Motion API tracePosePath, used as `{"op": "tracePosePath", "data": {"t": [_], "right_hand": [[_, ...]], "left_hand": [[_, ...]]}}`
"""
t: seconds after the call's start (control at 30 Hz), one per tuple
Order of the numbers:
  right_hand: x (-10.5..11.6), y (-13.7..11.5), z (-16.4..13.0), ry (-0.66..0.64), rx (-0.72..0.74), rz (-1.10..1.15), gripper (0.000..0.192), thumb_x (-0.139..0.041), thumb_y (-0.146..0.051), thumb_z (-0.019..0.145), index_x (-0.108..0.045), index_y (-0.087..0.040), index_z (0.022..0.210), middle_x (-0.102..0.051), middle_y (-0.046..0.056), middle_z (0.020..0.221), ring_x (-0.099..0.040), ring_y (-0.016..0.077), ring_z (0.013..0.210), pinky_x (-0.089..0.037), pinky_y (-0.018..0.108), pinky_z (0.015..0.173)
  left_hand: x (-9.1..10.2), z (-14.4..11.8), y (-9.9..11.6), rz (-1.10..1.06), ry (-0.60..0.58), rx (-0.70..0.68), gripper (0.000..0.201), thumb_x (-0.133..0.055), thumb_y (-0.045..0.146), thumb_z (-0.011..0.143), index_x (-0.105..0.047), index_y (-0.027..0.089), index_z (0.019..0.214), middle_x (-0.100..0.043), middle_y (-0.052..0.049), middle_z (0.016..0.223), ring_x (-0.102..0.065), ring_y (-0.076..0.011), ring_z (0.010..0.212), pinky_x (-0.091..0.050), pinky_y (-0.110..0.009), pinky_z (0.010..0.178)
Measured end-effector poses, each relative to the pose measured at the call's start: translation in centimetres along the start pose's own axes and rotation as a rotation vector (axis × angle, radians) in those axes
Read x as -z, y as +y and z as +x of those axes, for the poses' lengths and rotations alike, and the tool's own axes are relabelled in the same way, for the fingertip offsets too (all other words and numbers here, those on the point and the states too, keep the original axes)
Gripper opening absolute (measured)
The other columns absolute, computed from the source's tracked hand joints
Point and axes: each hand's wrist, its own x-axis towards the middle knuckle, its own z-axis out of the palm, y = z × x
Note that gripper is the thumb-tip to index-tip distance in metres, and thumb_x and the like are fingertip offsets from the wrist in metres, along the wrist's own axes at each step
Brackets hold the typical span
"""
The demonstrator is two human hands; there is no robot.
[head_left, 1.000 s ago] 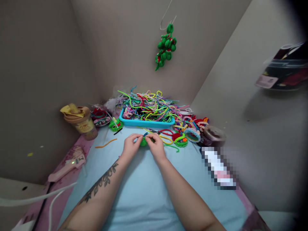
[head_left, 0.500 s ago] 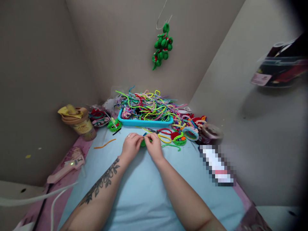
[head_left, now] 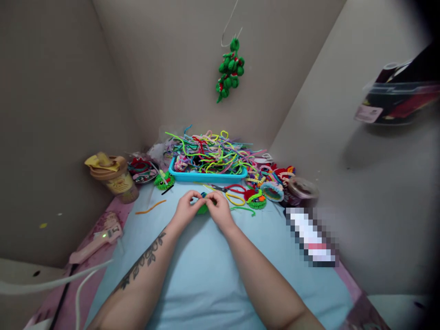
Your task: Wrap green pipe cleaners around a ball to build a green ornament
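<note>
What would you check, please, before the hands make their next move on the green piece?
1. Both hands on the piece: left hand and right hand pinch the green piece between them: ok.
2. Piece over the blue mat, not past an edge: ok.
3. Scissors apart from the fingers, lying beyond the right hand: ok.
4. Spare stems at hand: blue tray heaped with them: ok.
5. Glue gun off to the left, a green light showing: heat cannot tell.
6. Twist of the stem tight: hidden by the fingers, cannot tell.
</note>
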Motion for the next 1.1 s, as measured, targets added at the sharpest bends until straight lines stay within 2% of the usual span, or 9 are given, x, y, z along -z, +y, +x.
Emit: {"op": "tracePosePath", "data": {"t": [0.1,0.3,0.53,0.7,0.9,1.1], "right_hand": [[-0.1,0.5,0.2,-0.005,-0.041,0.027,0.009,-0.053,-0.022,0.073,-0.056,-0.019,0.065,-0.052,0.000,0.069,-0.049,0.0151,0.068,-0.040,0.027,0.065],[0.0,1.0,0.4,0.008,-0.042,0.058,0.009,-0.053,-0.025,0.073,-0.058,-0.019,0.068,-0.053,0.000,0.072,-0.050,0.0151,0.070,-0.042,0.027,0.066],[0.0,1.1,0.5,-0.003,-0.046,0.051,0.009,-0.054,-0.025,0.074,-0.057,-0.019,0.068,-0.053,0.001,0.072,-0.050,0.0149,0.069,-0.042,0.027,0.066],[-0.3,1.3,0.4,-0.036,-0.116,0.140,0.011,-0.056,-0.029,0.072,-0.057,-0.018,0.070,-0.055,0.001,0.071,-0.050,0.0148,0.068,-0.044,0.027,0.065],[-0.6,0.6,0.1,-0.133,-0.130,0.307,0.018,-0.063,-0.032,0.068,-0.058,-0.018,0.078,-0.058,0.001,0.075,-0.053,0.0147,0.068,-0.045,0.027,0.064],[-1.2,0.5,-0.2,-0.055,-0.140,0.256,0.018,-0.064,-0.032,0.067,-0.055,-0.018,0.076,-0.054,-0.001,0.070,-0.050,0.0134,0.065,-0.043,0.025,0.062]], "left_hand": [[-0.3,-0.2,-0.1,0.049,0.027,-0.050,0.012,-0.057,0.029,0.076,-0.060,0.018,0.077,-0.063,-0.002,0.081,-0.057,-0.0157,0.081,-0.043,-0.028,0.076],[0.0,-0.1,-0.1,0.013,-0.013,-0.028,0.018,-0.057,0.031,0.077,-0.063,0.017,0.086,-0.063,-0.006,0.090,-0.059,-0.0182,0.087,-0.047,-0.029,0.073],[0.6,-0.5,0.4,0.167,-0.064,-0.204,0.014,-0.054,0.024,0.078,-0.060,0.018,0.090,-0.060,-0.005,0.087,-0.057,-0.0159,0.082,-0.047,-0.024,0.064],[0.3,-0.7,0.1,0.231,-0.008,-0.207,0.011,-0.052,0.020,0.079,-0.060,0.018,0.085,-0.061,-0.003,0.081,-0.056,-0.0135,0.074,-0.046,-0.023,0.063],[0.4,-0.7,-0.2,0.292,0.050,-0.232,0.007,-0.055,0.016,0.076,-0.061,0.017,0.079,-0.061,-0.003,0.076,-0.056,-0.0144,0.072,-0.045,-0.024,0.064],[0.3,-0.9,-0.2,0.315,0.062,-0.276,0.009,-0.056,0.016,0.076,-0.063,0.018,0.082,-0.062,-0.003,0.077,-0.058,-0.0153,0.075,-0.047,-0.027,0.068]]}}
